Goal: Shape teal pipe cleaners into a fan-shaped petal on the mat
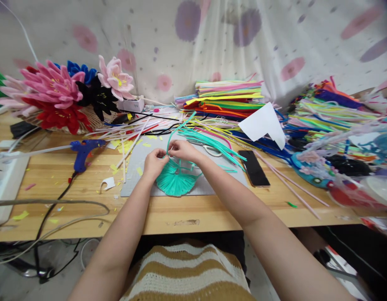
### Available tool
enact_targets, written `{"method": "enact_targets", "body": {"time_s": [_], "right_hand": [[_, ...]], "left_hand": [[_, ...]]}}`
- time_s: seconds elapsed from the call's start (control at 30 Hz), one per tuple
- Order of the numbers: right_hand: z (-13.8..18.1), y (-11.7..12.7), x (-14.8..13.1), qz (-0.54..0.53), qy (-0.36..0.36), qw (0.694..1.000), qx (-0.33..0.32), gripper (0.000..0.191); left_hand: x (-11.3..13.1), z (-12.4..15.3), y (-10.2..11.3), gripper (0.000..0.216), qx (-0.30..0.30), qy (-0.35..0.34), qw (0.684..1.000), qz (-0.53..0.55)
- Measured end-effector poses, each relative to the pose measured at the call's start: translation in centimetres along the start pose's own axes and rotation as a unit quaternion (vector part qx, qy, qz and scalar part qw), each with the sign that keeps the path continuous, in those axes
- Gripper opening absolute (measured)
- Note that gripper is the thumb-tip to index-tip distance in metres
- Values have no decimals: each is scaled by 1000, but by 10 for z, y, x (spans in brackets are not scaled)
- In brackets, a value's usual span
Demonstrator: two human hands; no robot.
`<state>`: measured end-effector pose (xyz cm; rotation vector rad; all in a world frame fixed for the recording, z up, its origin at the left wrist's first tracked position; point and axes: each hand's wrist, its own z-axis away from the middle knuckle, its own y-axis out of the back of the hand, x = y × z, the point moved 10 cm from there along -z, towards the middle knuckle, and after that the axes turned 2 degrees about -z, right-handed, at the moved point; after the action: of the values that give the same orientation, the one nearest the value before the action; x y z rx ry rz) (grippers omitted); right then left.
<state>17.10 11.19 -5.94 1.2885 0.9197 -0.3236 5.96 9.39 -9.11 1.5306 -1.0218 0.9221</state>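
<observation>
A fan-like round piece made of teal pipe cleaners (177,184) lies near the front of a grey mat (133,186). My left hand (155,163) is closed in a pinch at its upper left edge. My right hand (184,150) pinches close beside it, fingertips nearly touching the left ones. A single teal pipe cleaner (170,138) rises from between the fingers and bends up to the right. The fingers partly hide where it meets the round piece. Just right of my hands lies a loose bunch of teal pipe cleaners (212,142).
A blue glue gun (83,154) rests at the left, its cord trailing forward. Fuzzy flowers (58,88) stand behind it. Piled pipe cleaners (227,98) line the back, with a white paper piece (262,125) in front. A phone (255,169) lies right of the mat.
</observation>
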Motion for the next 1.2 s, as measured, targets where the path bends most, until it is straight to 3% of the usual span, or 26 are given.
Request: {"method": "enact_targets", "body": {"time_s": [0.17, 0.3, 0.4, 0.47, 0.6, 0.77, 0.87, 0.97, 1.1, 1.2], "right_hand": [[1, -4, -5, 4, 15, 1000, 11, 12], [2, -8, -8, 1, 36, 999, -4, 22], [1, -6, -11, 14, 60, 998, -1, 23], [0, -5, -12, 7, 72, 997, -4, 19], [0, -1, -16, -44, 87, 995, -12, 19], [2, -4, -22, -123, 103, 986, -37, 21], [4, -8, -25, -175, 110, 976, -65, 20], [4, -7, -25, -184, 111, 974, -66, 20], [3, 1, -23, -151, 116, 982, -21, 20], [2, 7, -21, -105, 95, 990, 20, 19]], "left_hand": [[-1, 0, -5, 10, -10, 4, 1000, 19], [-6, -1, -9, 12, -19, 18, 997, 68], [-10, 0, -9, 13, -29, 55, 990, 125], [-16, 3, -16, 14, -69, 120, 970, 199], [-23, 14, -32, 18, -172, 240, 899, 323], [-23, 29, -52, 25, -274, 306, 841, 352], [-23, 32, -58, 27, -292, 316, 818, 381], [-25, 31, -60, 29, -289, 315, 818, 384], [-23, 31, -60, 31, -291, 306, 830, 364], [-21, 23, -54, 29, -241, 277, 860, 355]]}}
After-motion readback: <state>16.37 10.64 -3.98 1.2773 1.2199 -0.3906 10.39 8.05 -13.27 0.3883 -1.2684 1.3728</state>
